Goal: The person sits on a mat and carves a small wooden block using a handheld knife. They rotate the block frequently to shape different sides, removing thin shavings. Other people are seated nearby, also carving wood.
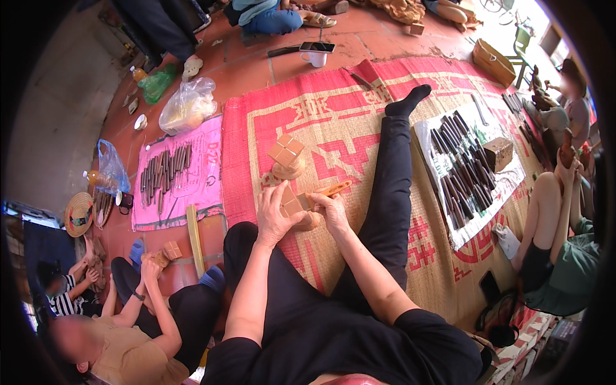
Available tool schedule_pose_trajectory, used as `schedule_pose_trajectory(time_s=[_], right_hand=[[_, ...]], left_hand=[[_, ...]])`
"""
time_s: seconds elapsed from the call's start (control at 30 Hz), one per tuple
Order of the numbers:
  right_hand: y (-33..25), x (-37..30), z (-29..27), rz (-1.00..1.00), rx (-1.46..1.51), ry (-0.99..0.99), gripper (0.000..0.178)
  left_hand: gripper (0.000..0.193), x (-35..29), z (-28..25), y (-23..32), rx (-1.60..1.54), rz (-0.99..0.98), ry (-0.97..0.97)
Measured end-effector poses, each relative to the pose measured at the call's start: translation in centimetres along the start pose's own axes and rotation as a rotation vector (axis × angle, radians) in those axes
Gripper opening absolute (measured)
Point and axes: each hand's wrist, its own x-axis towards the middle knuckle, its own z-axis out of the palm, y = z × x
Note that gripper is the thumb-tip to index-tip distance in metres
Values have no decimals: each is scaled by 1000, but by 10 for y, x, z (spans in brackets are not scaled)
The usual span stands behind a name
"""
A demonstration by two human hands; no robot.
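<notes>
- The person's left hand (277,217) is closed around a wooden block (292,204), fingers over the top and thumb along the near side.
- That block is in front of the person, between the legs and above the mat (359,154), with a rounded wooden part just below it.
- The right hand (330,208) is clamped on what looks like a brush (337,188), its orange handle pointing away to the right; the fingers partly hide the head, so whether it touches the block is hard to tell.
- The two hands are close together at the block.
- Just beyond the left hand, a second block (285,151) sits on a round wooden base (289,169).
- To the left, a pink sheet (199,138) bears a row of dark tools (165,172).
- To the right of the person's outstretched leg (389,173), a white sheet (433,126) bears many dark sticks (461,170) and a brown box (498,154).
- Farther off, a phone (317,47) lies across a white mug (317,59).
- At lower left, a co-worker (138,343) grips a similar piece (172,250).
</notes>
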Motion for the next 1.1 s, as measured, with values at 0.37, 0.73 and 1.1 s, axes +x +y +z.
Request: schedule_pose_trajectory(time_s=[0.37,0.73,1.1], right_hand=[[14,4,-15,45,34,-39,13],[23,2,-25,-52,-166,7,12],[18,18,-27,-47,-243,-40,12]], left_hand=[[85,0,0,0,-5,2,3],[83,1,-2,7,-3,0,-1],[83,1,-3,7,10,10,5]])
